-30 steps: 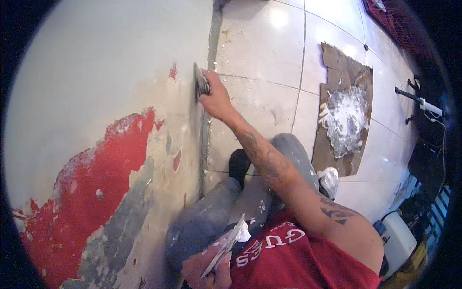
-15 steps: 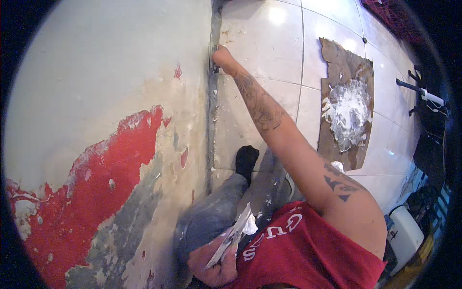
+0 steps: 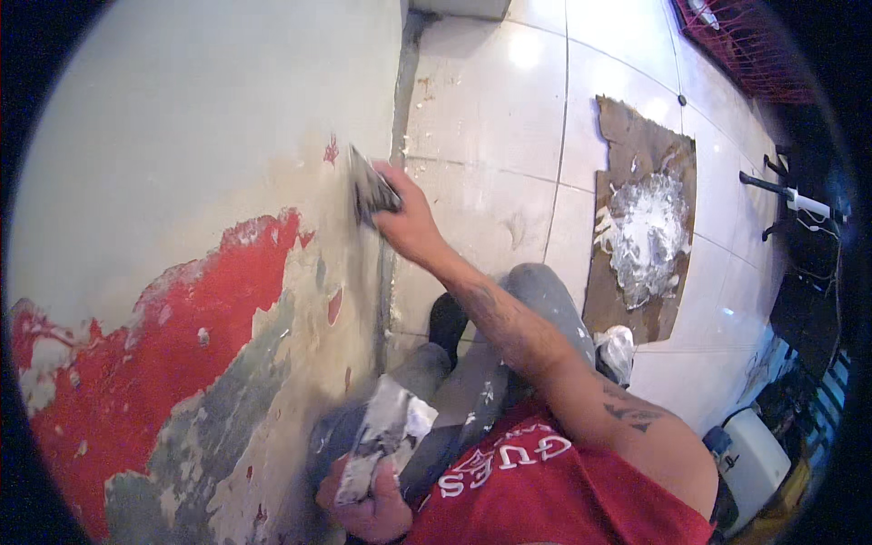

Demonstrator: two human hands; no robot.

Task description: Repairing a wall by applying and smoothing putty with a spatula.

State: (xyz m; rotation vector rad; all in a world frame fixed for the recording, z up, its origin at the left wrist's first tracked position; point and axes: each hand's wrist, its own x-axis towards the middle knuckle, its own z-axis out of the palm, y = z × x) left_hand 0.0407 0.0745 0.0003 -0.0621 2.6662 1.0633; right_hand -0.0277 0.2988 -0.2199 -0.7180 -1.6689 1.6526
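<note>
Right hand (image 3: 406, 218): drawing back since the earlier frame, clamping around the scraper.
Scraper (image 3: 371, 189): resting against the patchy wall (image 3: 227, 118), beside the small red spot (image 3: 331, 150).
Left hand (image 3: 368, 509): gripping a white-smeared blade (image 3: 380, 436) over the jeans (image 3: 459, 400).

A dark flat scraper (image 3: 371, 189) slants at the peeling, patchy wall (image 3: 200, 136), while a paste-smeared pale blade (image 3: 380, 434) tilts lower down.

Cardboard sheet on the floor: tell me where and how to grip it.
Take the cardboard sheet by its near end, probably best from the person's side, thumb on top. It appears to lie flat on the floor tiles, and the white compound covers its middle but leaves that end mostly brown.
</note>
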